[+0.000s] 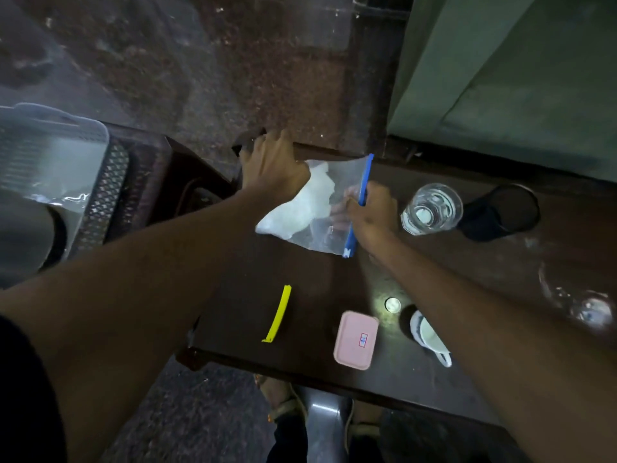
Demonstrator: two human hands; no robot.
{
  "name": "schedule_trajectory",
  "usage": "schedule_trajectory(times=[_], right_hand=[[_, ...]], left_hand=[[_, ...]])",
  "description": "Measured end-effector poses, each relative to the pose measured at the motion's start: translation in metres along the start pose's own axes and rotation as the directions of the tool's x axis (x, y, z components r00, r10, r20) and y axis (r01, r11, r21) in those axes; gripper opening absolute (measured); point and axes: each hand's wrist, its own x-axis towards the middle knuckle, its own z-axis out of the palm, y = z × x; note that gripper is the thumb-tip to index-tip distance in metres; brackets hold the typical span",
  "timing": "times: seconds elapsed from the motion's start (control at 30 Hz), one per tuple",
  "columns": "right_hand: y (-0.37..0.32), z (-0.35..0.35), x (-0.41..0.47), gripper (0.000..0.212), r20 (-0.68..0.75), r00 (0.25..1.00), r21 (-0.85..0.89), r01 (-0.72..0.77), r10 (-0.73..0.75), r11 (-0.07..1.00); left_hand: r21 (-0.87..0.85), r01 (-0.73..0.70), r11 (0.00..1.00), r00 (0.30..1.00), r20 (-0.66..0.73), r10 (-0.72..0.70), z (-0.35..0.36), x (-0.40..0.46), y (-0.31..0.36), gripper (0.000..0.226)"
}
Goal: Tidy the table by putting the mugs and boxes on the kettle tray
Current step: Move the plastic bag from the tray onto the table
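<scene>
A clear zip bag (320, 225) with a blue seal and white stuff inside lies on the dark wooden table (253, 262). My right hand (369, 213) pinches its blue seal edge. My left hand (272, 163) presses on the bag's far-left corner, with its fingers curled over the table's far corner. A pink lidded box (356, 339) sits near the table's front edge. Beside it a white mug (430, 337) is partly hidden under my right forearm. A pale perforated tray (50, 162) stands on a brown seat at the left, with a grey rounded object (23, 235) in it.
A water glass (432, 208) and a dark cup (500, 212) stand right of the bag. Another clear glass (581, 304) is at the far right. A yellow clip (278, 314) and a small round metal piece (392, 305) lie near the box.
</scene>
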Motion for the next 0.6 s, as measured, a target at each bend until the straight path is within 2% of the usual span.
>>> schedule_trajectory(times=[0.07,0.17,0.33,0.4,0.47,0.6], right_hand=[[0.017,-0.001,0.006,0.013,-0.035,0.999,-0.085,-0.035,0.032,0.996],[0.038,-0.005,0.014,0.021,-0.08,0.997,-0.366,-0.027,-0.002,0.93],[0.056,-0.009,0.013,0.043,-0.067,0.998,-0.553,-0.018,-0.022,0.833],[0.059,-0.011,0.006,0.051,-0.086,0.99,-0.651,0.029,-0.112,0.759],[0.06,-0.012,-0.003,0.051,-0.075,0.96,-0.748,0.124,-0.269,0.652],[0.053,-0.002,-0.009,0.055,0.084,0.839,-0.863,0.331,-0.537,0.382]], left_hand=[[0.023,-0.053,0.998,0.998,0.019,0.053,0.019,-0.004,-0.013,0.059],[0.081,-0.098,0.992,0.992,0.088,0.09,0.049,-0.013,-0.033,0.075],[0.185,-0.194,0.963,0.977,0.129,0.172,0.086,-0.03,-0.06,0.082],[0.216,-0.196,0.957,0.978,0.119,0.173,0.094,-0.036,-0.067,0.082],[0.218,-0.182,0.959,0.982,0.096,0.164,0.095,-0.04,-0.07,0.081],[0.193,-0.164,0.967,0.985,-0.014,0.17,0.088,-0.039,-0.071,0.08]])
